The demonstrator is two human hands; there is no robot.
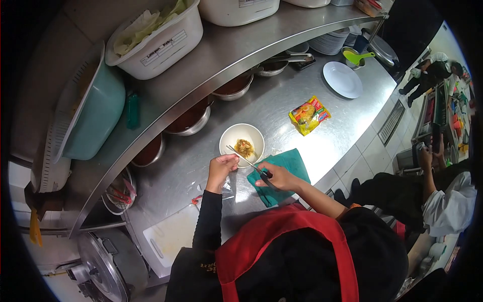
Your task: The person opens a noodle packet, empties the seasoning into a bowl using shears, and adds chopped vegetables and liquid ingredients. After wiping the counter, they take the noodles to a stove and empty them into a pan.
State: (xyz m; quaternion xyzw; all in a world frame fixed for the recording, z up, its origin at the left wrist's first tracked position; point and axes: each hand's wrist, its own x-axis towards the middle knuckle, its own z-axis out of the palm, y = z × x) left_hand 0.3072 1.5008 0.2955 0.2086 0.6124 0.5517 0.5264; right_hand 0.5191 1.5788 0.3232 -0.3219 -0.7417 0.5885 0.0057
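A white bowl (pixel 255 134) stands on the steel counter with a small heap of brownish, chopped-looking food (pixel 244 148) inside. My right hand (pixel 275 177) grips a pair of scissors (pixel 246 158), whose blades reach over the bowl's near side. At the bowl's near left rim, my left hand (pixel 222 169) is closed in a pinch; what its fingertips hold, if anything, is too small to make out. Under my right hand lies a folded green cloth (pixel 293 162). Clear plastic scraps (pixel 229 187) lie beside my left wrist.
A yellow-and-red food packet (pixel 310 116) and white plate (pixel 342 79) lie farther right. Sauce bowls (pixel 193 121) line the space below the overhead shelf (pixel 221 55). A white cutting board (pixel 171 234) is at the near left. Other people (pixel 445 206) stand at right.
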